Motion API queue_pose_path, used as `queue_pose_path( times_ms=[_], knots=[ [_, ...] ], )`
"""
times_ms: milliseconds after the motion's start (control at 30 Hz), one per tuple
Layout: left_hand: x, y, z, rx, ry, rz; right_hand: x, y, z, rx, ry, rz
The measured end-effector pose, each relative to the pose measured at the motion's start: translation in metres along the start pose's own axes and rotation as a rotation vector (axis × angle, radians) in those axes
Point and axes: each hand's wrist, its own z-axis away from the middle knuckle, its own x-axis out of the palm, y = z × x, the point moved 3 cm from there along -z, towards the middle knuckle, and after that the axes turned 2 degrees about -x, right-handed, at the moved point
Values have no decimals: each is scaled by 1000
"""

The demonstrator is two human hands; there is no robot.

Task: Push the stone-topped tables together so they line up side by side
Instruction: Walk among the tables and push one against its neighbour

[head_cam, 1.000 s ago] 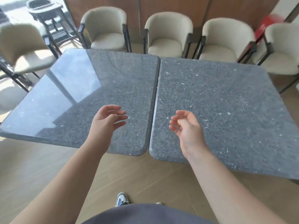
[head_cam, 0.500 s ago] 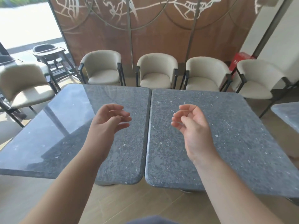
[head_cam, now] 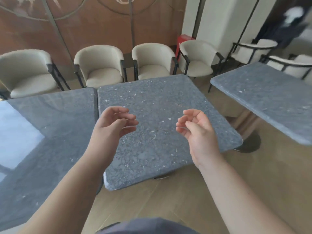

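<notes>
Two grey speckled stone-topped tables stand edge to edge: the left table [head_cam: 50,135] and the middle table [head_cam: 157,105], with only a thin seam between them. A third stone-topped table [head_cam: 270,97] stands apart at the right, across a gap of floor. My left hand [head_cam: 113,125] and my right hand [head_cam: 195,129] hover above the middle table with fingers loosely curled and apart. Neither hand holds anything or touches the stone.
Several cream armchairs [head_cam: 103,68] line the brown wall behind the tables, and more chairs [head_cam: 290,65] stand behind the right table. A red box [head_cam: 183,41] sits by the wall. Tan floor [head_cam: 253,166] shows between the middle and right tables, with a round table base [head_cam: 249,142].
The view has swung to the right, so the joined pair has slid left and the separate right table has come into sight. Both hands stay raised and empty.
</notes>
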Motion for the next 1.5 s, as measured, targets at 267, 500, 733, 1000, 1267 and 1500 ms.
queue_pose_path(
  times_ms=[267,500,733,1000,1267,1500],
  knots=[
    [115,-34,-26,-56,-278,3,-109,-20,7,-42,295,11],
    [224,-85,-58,-143,-502,26,-194,-26,3,-32,555,48],
    [321,-136,-116,-237,-649,50,-270,-36,-59,-46,735,104],
    [432,-173,-158,-322,-760,41,-347,-42,-109,-32,854,109],
    [546,-202,-140,-367,-937,-7,-445,-53,-101,-34,1014,71],
    [672,-246,-105,-394,-941,-35,-567,-64,-105,-34,1016,54]
  ],
)
